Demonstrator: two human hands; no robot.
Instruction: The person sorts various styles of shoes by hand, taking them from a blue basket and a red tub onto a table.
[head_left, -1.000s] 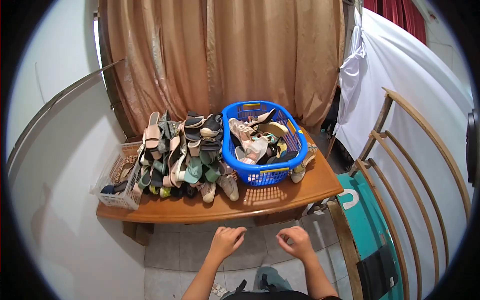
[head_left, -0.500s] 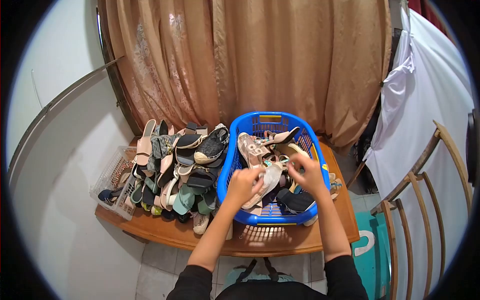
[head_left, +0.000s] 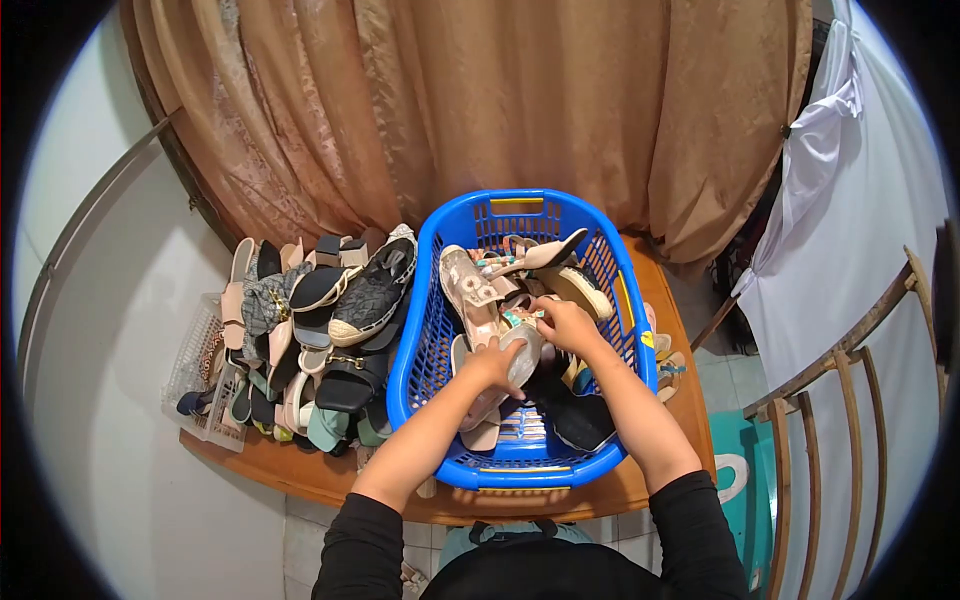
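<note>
A blue laundry basket (head_left: 520, 478) holds sandals and other shoes. Inside it, my left hand (head_left: 490, 366) has its fingers around a pale sandal (head_left: 524, 352) with a whitish, translucent-looking sole area. My right hand (head_left: 565, 326) pinches the same sandal near its colourful strap. Beside them lie a beige shoe with flower shapes (head_left: 474, 292), a pink pointed shoe (head_left: 540, 257) and a black shoe (head_left: 578, 412). Left of the basket is a large pile of shoes, with a grey quilted espadrille (head_left: 372, 292) near its top.
The wooden table (head_left: 270, 476) bears everything. A white plastic crate (head_left: 190, 370) stands at its left end. More sandals (head_left: 672, 372) lie right of the basket. Brown curtains (head_left: 540, 100) hang behind; a wooden rack (head_left: 812, 470) and teal object (head_left: 740, 500) are at right.
The view has shifted closer to the basket. My hands have moved lower into the basket with the pale sandal, and my right hand has closed on its strap end.
</note>
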